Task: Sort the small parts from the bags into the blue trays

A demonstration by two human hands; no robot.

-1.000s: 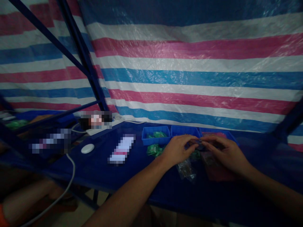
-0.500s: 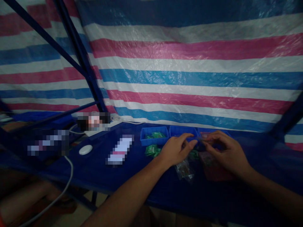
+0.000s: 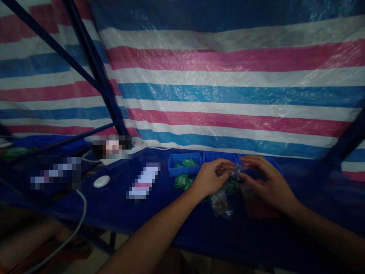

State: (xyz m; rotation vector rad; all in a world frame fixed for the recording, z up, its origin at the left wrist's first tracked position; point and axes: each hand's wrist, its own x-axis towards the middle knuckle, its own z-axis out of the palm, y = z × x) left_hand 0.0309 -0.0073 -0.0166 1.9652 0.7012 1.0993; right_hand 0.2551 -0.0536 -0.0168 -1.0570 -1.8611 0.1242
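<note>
My left hand (image 3: 212,177) and my right hand (image 3: 265,182) meet over the table, fingertips pinched on a small, shiny clear plastic bag (image 3: 235,173) between them. What the bag contains is too dim to make out. Just below my left hand, another clear plastic bag (image 3: 222,205) with something brownish inside lies on the table. Green packets (image 3: 182,182) lie beside my left wrist. A dark red flat thing (image 3: 259,205) rests under my right hand, partly hidden by it.
At the back stand a blue bin (image 3: 171,167) of green packets and a second blue bin (image 3: 219,155), with more blue edges behind my right hand. To the left are a blurred-out phone-like object (image 3: 144,180), a white round object (image 3: 102,181) and a white power strip (image 3: 119,156). Another person's limb shows lower left.
My fingertips have come closer together, and the clear bag between them now looks bunched and shiny. The camera view has shifted slightly.
</note>
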